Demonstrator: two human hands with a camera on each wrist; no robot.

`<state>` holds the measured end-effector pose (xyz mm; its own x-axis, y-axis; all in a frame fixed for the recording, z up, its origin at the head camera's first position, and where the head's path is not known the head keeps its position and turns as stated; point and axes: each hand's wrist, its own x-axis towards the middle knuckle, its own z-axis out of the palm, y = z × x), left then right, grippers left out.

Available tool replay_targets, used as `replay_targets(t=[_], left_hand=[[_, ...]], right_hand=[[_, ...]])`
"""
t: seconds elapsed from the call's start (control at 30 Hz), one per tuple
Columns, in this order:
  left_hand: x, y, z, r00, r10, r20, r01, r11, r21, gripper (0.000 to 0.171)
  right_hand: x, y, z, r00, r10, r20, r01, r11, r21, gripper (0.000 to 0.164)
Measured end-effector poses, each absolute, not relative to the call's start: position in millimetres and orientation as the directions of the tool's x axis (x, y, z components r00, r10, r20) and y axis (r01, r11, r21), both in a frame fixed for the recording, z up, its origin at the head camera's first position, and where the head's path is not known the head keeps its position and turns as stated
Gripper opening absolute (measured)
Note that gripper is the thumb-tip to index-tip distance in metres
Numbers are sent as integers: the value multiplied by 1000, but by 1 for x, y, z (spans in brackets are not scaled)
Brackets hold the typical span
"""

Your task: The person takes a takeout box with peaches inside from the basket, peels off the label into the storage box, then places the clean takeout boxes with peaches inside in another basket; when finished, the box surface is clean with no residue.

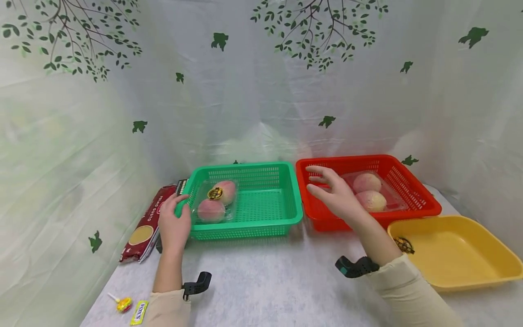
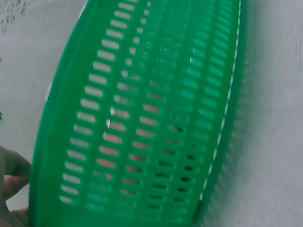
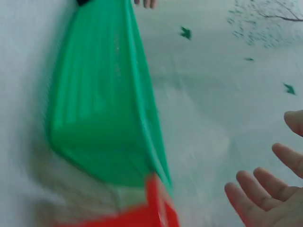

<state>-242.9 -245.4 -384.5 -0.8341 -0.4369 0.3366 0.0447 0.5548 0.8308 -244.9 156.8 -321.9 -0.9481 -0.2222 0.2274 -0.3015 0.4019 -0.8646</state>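
My left hand (image 1: 175,222) is at the left end of a green plastic basket (image 1: 245,229), thumb and forefinger apart near its rim. In the left wrist view, fingers (image 2: 14,177) show at the rim's edge; whether they touch it cannot be told. Inside the basket, toward its left side, sits a clear pack of two pink peaches (image 1: 211,210) with a black-and-gold sticker. My right hand (image 1: 337,197) hovers over the left part of a red basket (image 1: 327,222), fingers spread and holding nothing. Two paler peaches (image 1: 371,202) in clear packaging lie in that red basket.
A yellow tray (image 1: 457,254) with a dark sticker stands at the right front. Dark red packets (image 1: 149,227) lie left of the green basket. A lollipop (image 1: 124,304) and a yellow wrapped sweet (image 1: 140,312) are at the front left. Patterned curtains enclose the table.
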Motion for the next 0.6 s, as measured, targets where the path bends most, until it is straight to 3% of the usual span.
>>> replay_targets(t=[0.33,0.6], left_hand=[[-244,-262,-394,-891,-449,74,-105,362,926,39],[-248,-265,-399,-903,-428,-31,-167,283,944,43]], right_hand=[[-276,70,-346,-930,-363,59,-165,267,-950,52],[-292,23,-359,-909,-409,-74,-37,256,-966,52]])
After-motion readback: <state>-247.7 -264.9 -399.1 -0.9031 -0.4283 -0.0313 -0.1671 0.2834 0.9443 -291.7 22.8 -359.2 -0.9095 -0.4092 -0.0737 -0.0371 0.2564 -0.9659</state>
